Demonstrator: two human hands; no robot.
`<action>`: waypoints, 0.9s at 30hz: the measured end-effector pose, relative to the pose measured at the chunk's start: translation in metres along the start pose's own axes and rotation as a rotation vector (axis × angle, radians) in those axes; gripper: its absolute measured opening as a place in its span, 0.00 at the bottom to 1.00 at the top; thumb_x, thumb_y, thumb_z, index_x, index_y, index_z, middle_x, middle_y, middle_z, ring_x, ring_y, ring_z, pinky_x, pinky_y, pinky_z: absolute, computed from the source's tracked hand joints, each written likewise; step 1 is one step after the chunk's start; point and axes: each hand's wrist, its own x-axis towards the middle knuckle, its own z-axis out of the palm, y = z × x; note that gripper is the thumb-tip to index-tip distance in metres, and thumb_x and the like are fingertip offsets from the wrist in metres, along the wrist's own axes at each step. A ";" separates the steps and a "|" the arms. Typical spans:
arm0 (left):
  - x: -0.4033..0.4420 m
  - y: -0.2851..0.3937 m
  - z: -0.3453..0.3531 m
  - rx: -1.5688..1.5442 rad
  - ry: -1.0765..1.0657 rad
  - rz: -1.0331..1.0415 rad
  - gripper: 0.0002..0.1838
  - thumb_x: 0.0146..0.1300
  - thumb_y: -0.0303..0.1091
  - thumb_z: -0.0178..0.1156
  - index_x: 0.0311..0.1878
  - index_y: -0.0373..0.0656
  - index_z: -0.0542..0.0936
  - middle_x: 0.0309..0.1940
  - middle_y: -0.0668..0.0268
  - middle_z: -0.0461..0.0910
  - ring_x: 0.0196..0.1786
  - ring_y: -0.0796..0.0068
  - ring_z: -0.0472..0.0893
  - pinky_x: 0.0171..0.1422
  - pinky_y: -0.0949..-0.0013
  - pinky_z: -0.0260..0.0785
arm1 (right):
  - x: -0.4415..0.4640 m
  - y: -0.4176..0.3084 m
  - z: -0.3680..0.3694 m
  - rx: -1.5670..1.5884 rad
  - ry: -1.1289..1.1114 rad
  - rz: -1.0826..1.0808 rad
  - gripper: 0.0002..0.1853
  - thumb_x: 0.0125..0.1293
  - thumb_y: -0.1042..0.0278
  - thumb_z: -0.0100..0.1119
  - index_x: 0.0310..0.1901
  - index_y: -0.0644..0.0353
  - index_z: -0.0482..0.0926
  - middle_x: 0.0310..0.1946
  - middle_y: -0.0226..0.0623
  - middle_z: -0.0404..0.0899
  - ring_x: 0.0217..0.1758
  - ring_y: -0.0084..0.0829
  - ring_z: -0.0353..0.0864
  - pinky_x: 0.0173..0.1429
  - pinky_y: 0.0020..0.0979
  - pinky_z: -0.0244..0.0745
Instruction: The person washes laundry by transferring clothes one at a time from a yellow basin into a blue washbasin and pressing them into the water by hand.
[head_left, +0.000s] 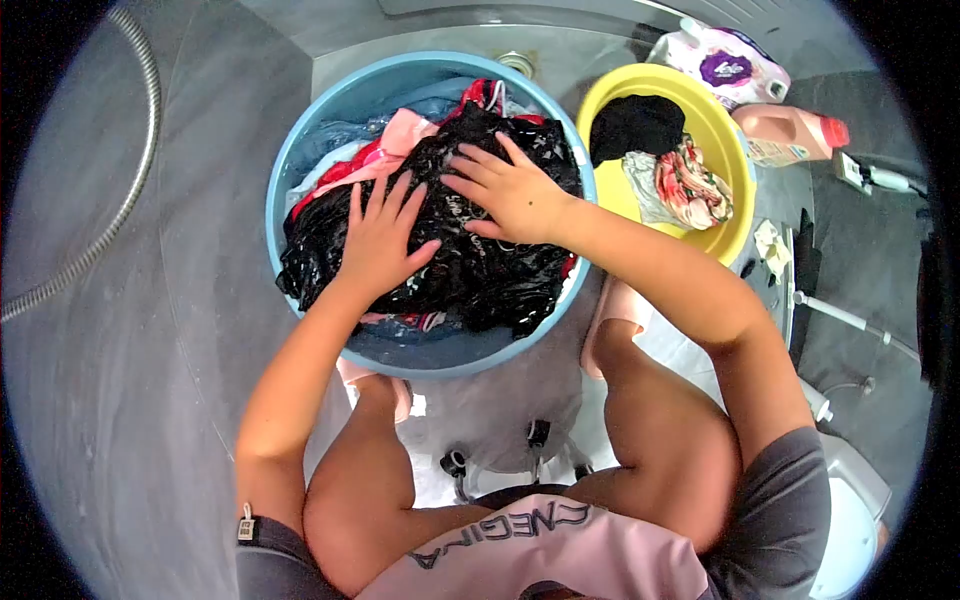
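Observation:
A large blue basin (277, 215) stands on the floor in front of me, full of wet laundry. A soaked black garment (480, 280) lies spread on top. Red and pink clothes (405, 135) show from under it at the back and left. My left hand (385, 235) rests on the left part of the black garment, fingers spread. Palm down on its upper right part lies my right hand (510, 195), its fingers also apart. Neither hand grips any cloth that I can see. Some water shows along the basin's front side.
Right of the blue basin stands a yellow basin (742, 170) with a black cloth (635, 125) and a floral cloth (692, 185) inside. Behind it are a white-and-purple package (725, 65) and a pink detergent bottle (795, 135). A metal hose (150, 130) hangs at left.

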 end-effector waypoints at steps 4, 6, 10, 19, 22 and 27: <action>0.004 0.003 -0.014 -0.094 0.042 0.006 0.38 0.50 0.49 0.67 0.63 0.41 0.69 0.69 0.51 0.59 0.74 0.48 0.52 0.74 0.39 0.40 | -0.025 0.011 -0.024 0.076 0.157 0.084 0.29 0.57 0.53 0.63 0.60 0.53 0.72 0.65 0.37 0.67 0.72 0.39 0.60 0.74 0.55 0.47; 0.019 0.014 -0.020 -0.156 0.076 0.067 0.38 0.50 0.48 0.68 0.63 0.40 0.69 0.69 0.51 0.59 0.74 0.47 0.53 0.74 0.40 0.41 | -0.043 0.035 -0.031 0.031 0.318 0.258 0.28 0.57 0.58 0.62 0.59 0.55 0.72 0.62 0.40 0.69 0.68 0.42 0.64 0.72 0.55 0.52; 0.062 0.054 -0.021 -0.364 0.051 0.317 0.39 0.50 0.44 0.68 0.65 0.41 0.66 0.70 0.50 0.57 0.73 0.43 0.55 0.75 0.43 0.45 | -0.097 0.121 0.011 -0.020 0.554 0.723 0.32 0.54 0.65 0.64 0.62 0.56 0.67 0.62 0.51 0.66 0.65 0.52 0.65 0.71 0.48 0.58; 0.115 0.136 0.012 -0.449 -0.093 0.525 0.39 0.53 0.47 0.67 0.65 0.41 0.66 0.67 0.53 0.63 0.73 0.50 0.56 0.75 0.42 0.46 | -0.147 0.160 0.013 -0.052 -0.152 1.119 0.40 0.59 0.73 0.58 0.72 0.51 0.51 0.61 0.45 0.63 0.53 0.45 0.79 0.51 0.43 0.78; 0.111 0.132 0.009 -0.332 -0.195 0.600 0.39 0.53 0.48 0.65 0.66 0.41 0.65 0.68 0.56 0.63 0.74 0.52 0.54 0.76 0.40 0.42 | -0.149 0.166 0.006 -0.199 -0.251 1.030 0.19 0.65 0.68 0.48 0.57 0.56 0.70 0.53 0.39 0.70 0.51 0.42 0.78 0.51 0.46 0.77; 0.108 0.129 0.005 -0.446 -0.197 0.570 0.39 0.54 0.46 0.65 0.67 0.41 0.63 0.68 0.55 0.63 0.73 0.50 0.56 0.76 0.41 0.44 | -0.148 0.178 -0.002 -0.213 -0.211 1.007 0.11 0.62 0.66 0.51 0.44 0.56 0.80 0.49 0.42 0.73 0.54 0.44 0.75 0.54 0.46 0.75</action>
